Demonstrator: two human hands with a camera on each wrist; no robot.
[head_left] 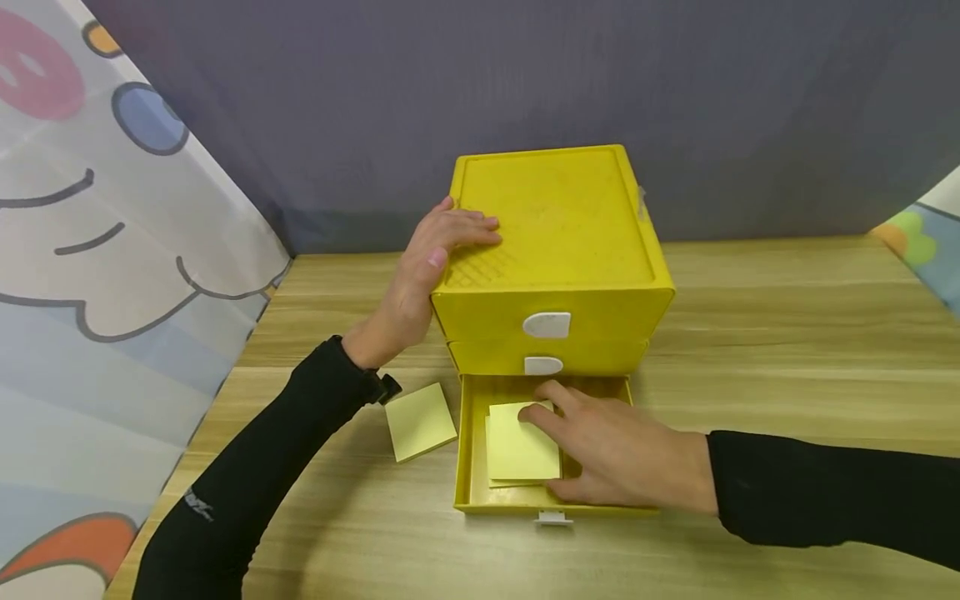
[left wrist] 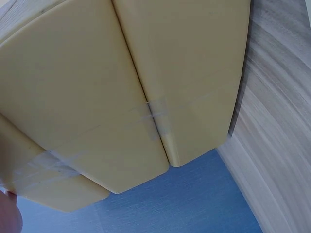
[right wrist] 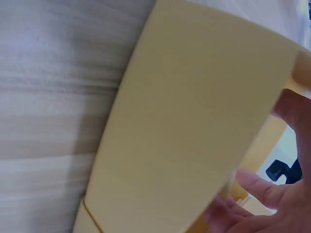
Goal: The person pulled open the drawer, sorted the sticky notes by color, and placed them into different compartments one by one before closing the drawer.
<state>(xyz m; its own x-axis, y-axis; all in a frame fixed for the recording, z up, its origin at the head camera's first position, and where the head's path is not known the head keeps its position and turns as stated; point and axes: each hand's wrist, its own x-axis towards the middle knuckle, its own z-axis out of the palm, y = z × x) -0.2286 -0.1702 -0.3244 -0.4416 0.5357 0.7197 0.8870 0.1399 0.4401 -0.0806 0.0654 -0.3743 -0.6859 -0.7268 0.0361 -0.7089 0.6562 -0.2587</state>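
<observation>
A yellow three-drawer box stands on the table with its bottom drawer pulled out. My left hand rests on the box's left top edge, fingers lying over the top. Two pale yellow sticky note pads lie stacked inside that drawer, the upper one slightly offset. Over their right part is my right hand, fingers spread, index fingertip on the upper pad and thumb near its front edge. The right wrist view shows the drawer's outer side with fingers reaching over it.
Another sticky note pad lies on the wooden table, left of the drawer. White handles mark the drawer fronts. Behind the box rises a grey panel; a cartoon-printed sheet hangs at left. Clear tape crosses the drawer seams.
</observation>
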